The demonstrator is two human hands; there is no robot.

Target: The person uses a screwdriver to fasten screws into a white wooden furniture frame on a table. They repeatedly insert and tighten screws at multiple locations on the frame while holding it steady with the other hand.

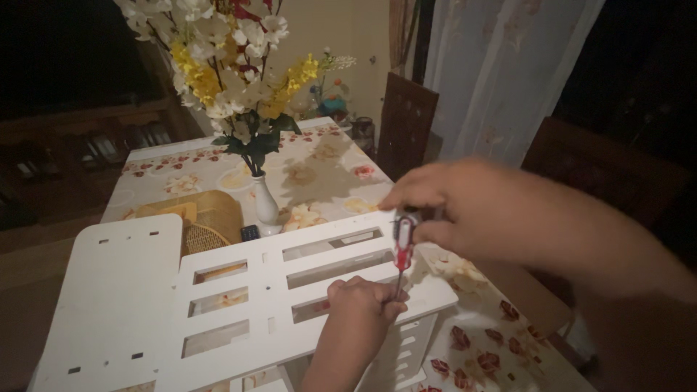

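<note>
A white slotted panel (247,290) of a flat-pack shelf lies across the table in front of me. My right hand (454,207) grips a red-handled screwdriver (402,247) held upright, its tip down at the panel's near right edge. My left hand (359,301) is fisted on the panel right beside the screwdriver's tip, fingers pinched around the spot; whatever it pinches is hidden. A second white panel (116,290) with small slots lies to the left.
A white vase (266,207) of yellow and white flowers stands on the floral tablecloth (319,170) behind the panels, beside a woven basket (207,218). Dark wooden chairs (403,123) stand at the right, near a sheer curtain.
</note>
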